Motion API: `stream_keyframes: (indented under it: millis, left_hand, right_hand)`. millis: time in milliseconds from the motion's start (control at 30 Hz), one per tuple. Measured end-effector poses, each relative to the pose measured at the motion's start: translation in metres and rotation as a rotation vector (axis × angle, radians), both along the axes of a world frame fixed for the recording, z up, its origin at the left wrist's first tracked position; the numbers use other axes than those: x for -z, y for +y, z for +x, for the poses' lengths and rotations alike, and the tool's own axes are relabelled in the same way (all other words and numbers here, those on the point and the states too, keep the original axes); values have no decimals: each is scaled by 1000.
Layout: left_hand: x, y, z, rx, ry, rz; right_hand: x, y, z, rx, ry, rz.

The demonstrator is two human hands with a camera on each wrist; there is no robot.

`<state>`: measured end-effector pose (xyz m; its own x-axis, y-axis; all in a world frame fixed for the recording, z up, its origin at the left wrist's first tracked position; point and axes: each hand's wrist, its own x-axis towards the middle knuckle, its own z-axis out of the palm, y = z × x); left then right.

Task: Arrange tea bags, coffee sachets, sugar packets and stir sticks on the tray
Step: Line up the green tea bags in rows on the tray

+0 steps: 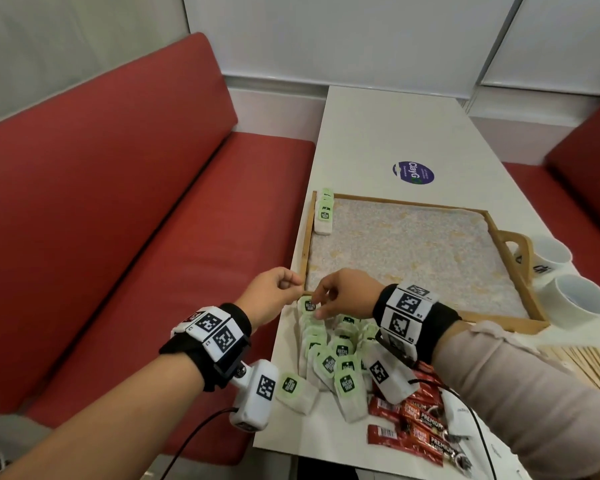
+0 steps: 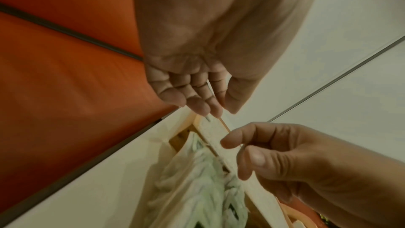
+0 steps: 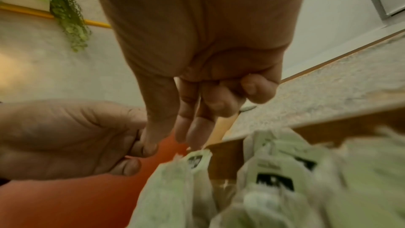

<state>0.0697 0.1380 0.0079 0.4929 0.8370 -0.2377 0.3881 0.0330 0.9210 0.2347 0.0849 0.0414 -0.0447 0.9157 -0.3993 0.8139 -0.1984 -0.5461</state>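
Coffee sachets [image 1: 417,423] lay at the table's [image 1: 371,133] near edge, beside piled tea bags [image 1: 329,355]. Right hand [image 1: 343,292] pinched one bag's tag [image 1: 308,305] by the tray's [image 1: 499,322] near-left corner; left hand [image 1: 274,292] was curled, its hold unclear. Most tray floor was free.

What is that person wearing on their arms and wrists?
Each wrist carries a black band topped with white blocks printed with black square codes. A white camera pod with its own code hangs under the left wrist, a thin black cable trailing from it. The left forearm is bare; the right has a pale beige sleeve.
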Motion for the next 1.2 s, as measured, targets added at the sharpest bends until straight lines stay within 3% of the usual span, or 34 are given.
stream_keyframes:
  millis: [333,633,867,967,1200]
  left_hand:
    - [11,-27,-15,23,1,-82]
    - [12,-27,-16,28,-34,-138]
    - [-2,-15,-12,109,34,77]
    - [-18,-8,-3,216,-108,44]
    - [-45,20,21,343,-388,-301]
  right_hand:
    - [19,-12,-16,-45,-229,-36]
    - [0,-11,-7,33,-116,50]
    - [-23,-9,-2,67,-11,123]
    - [-36,-2,-1,65,29,149]
    - [-65,31,21,81,71,215]
